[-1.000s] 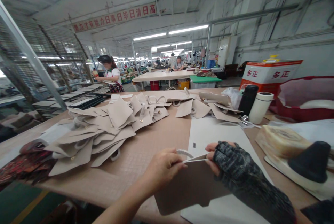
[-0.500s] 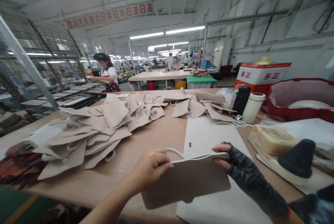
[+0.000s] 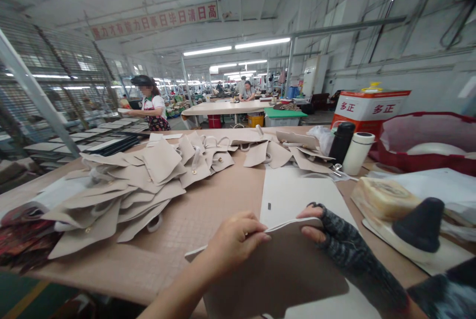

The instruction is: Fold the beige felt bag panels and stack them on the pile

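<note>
Between my two hands is a beige, leather-like panel [image 3: 286,269], tilted towards me at the near side of the table, its pale upper edges pressed together. My left hand [image 3: 236,237] pinches that upper edge near the middle. At the edge's right end, my right hand [image 3: 314,224], in a dark grey fingerless sleeve, grips with thumb on the near face and fingers behind. A white sheet [image 3: 297,190] with a small dark mark lies beneath and beyond the panel. The panel's lower part runs out of view.
A heap of similar beige pieces [image 3: 148,180] with straps and small metal fittings covers the table's left. More pieces [image 3: 293,150] lie at the back. To the right stand a black bottle [image 3: 341,141], a white bottle [image 3: 357,154], a black cone [image 3: 420,224] and a red basket [image 3: 427,135].
The panel has come nearer and lower, with more of its face showing. My left hand has slid right along its upper edge, closer to my right hand. The strap there is now hidden.
</note>
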Available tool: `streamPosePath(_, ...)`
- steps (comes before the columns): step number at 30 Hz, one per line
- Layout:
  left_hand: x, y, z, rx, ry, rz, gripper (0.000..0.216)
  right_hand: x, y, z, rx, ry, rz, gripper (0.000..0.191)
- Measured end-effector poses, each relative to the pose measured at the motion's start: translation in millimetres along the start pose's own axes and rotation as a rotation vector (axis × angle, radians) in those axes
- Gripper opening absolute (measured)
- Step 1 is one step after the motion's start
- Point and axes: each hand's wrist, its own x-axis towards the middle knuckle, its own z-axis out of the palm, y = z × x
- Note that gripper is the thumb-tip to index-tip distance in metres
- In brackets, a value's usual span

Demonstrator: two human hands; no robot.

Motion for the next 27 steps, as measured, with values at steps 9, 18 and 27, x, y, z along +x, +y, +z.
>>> streamPosePath(9,3.0,11.7,5.7,-0.054,0.063,0.053,0.014,-4.6,-2.9,4.1,0.057,-0.052,0.000,0.019)
streamPosePath(18,-0.4,16.2,14.7,-0.027,0.046,0.124,0.017,-4.6,-21.2,9.9,0.170,-0.129,0.000,0.017)
streamPosePath(27,-1.8,21.2,26.9,-0.048,0.125,0.077,0.018,-18.2,-15.7,22.9,0.195,-0.131,0.088,0.018)
